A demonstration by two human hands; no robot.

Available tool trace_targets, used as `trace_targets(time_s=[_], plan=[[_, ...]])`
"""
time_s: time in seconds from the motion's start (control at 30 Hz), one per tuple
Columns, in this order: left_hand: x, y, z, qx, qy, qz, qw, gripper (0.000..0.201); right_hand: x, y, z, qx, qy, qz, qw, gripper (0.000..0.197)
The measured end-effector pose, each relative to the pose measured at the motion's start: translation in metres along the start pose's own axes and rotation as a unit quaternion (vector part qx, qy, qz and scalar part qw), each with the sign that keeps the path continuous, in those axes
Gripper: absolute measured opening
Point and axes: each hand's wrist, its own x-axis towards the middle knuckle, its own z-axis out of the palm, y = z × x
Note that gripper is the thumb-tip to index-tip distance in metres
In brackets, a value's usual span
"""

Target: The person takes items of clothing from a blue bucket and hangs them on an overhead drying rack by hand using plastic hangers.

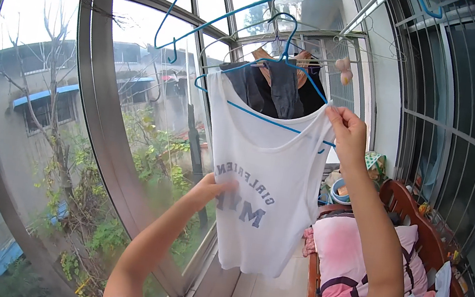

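A white tank top (272, 166) with dark lettering hangs in front of me on a blue clothes hanger (287, 59). The hanger's left arm sticks out past the left strap, and its lower bar crosses the neck opening. My right hand (346, 131) is closed on the right shoulder strap, thumb and fingers pinching the cloth near the hanger's right end. Lower down, my left hand (216, 187) is at the shirt's left side, against the printed front. Its fingertips are pale and blurred, so I cannot tell whether they grip the cloth or lie behind it.
Dark garments (287, 88) hang just behind the shirt. Another blue hanger (233, 17) slants across the top. Tall framed windows (92, 63) stand on the left, a barred window (459, 121) on the right. Below right, a wooden bench (397, 199) holds a pink and white pillow (339, 249).
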Motion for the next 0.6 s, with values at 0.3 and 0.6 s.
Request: trace_targets(time_s=[0.3, 0.6], plan=[[0.052, 0.127, -0.05, -0.186, 0.192, 0.153, 0.951, 0.027, 0.082, -0.048, 0.053, 0.065, 0.078, -0.052, 0.993, 0.03], [0.06, 0.16, -0.088, -0.159, 0.264, 0.134, 0.942, 0.031, 0.111, -0.084, 0.1, 0.022, 0.036, -0.003, 0.999, 0.029]])
